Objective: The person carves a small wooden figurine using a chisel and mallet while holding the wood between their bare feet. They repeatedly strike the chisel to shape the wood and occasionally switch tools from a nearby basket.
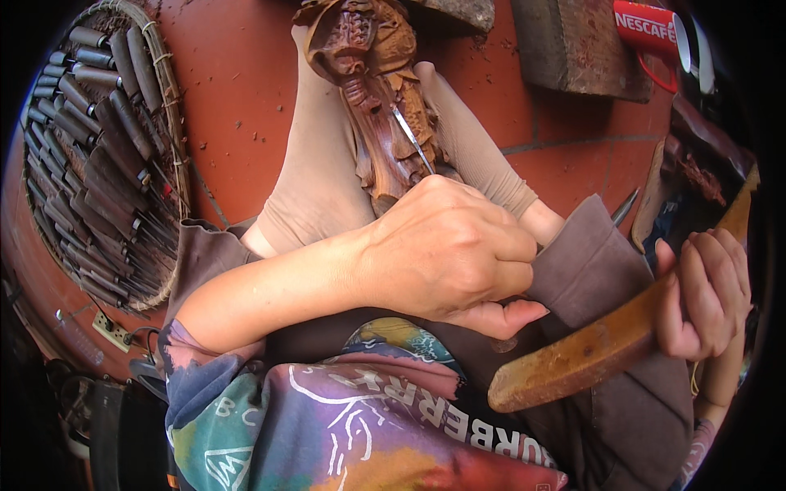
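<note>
A dark reddish-brown wood carving point(381, 131) with a figure in relief is held upright between my two feet, which wear beige socks. My left hand point(458, 245) is closed around a carving chisel point(412, 139); its handle is hidden in the fist. The narrow steel blade points away from me, its tip against the carving's right side. On the right, my right hand point(706, 299) grips a flat, worn wooden mallet point(581, 352) like a short bat. Its broad end hangs over my lap, apart from the chisel.
At left stands a round woven basket point(169, 90) full of dark-handled carving tools point(102, 164). A wooden block point(569, 49) and a red mug point(651, 37) are at the far right. Wood chips dot the red tile floor point(237, 90). A power socket point(110, 330) lies at lower left.
</note>
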A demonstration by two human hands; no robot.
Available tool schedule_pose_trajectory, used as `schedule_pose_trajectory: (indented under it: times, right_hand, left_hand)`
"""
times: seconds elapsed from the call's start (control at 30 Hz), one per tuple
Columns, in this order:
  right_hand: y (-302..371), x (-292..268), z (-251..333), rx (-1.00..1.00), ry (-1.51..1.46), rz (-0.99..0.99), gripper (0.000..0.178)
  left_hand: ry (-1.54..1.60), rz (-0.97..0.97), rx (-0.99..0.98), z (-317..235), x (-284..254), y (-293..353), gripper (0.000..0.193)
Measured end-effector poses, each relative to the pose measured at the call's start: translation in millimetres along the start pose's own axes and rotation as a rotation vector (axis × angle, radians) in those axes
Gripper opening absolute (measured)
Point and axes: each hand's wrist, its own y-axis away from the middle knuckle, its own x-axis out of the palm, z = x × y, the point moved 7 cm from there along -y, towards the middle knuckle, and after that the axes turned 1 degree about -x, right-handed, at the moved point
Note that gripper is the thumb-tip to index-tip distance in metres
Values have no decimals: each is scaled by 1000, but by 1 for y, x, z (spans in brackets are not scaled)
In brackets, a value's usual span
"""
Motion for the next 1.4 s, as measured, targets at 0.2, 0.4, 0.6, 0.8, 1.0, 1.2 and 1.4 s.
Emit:
schedule_pose_trajectory:
  times: [0.2,0.4,0.6,0.8,1.0,1.2,1.4]
  right_hand:
    - [10,5,-4,-53,33,-71,38]
    - [9,8,-6,-79,33,-217,41]
    - [10,6,-6,-39,-9,-189,41]
    - [11,2,-6,-75,71,-193,40]
    - [9,-1,-8,-35,-22,-238,32]
    - [5,-1,-5,-52,-3,-243,30]
    - [-7,-4,0,-10,99,-165,33]
  left_hand:
    - [-16,2,2,1,0,0,35]
    - [-40,11,-12,2,2,1,35]
    - [-22,39,-41,2,-1,-1,36]
    - [53,7,-25,-1,-9,-3,38]
    - [85,29,-7,-1,-11,-2,39]
    - [94,57,13,-2,-17,-1,40]
    - [111,93,34,-3,-19,-1,42]
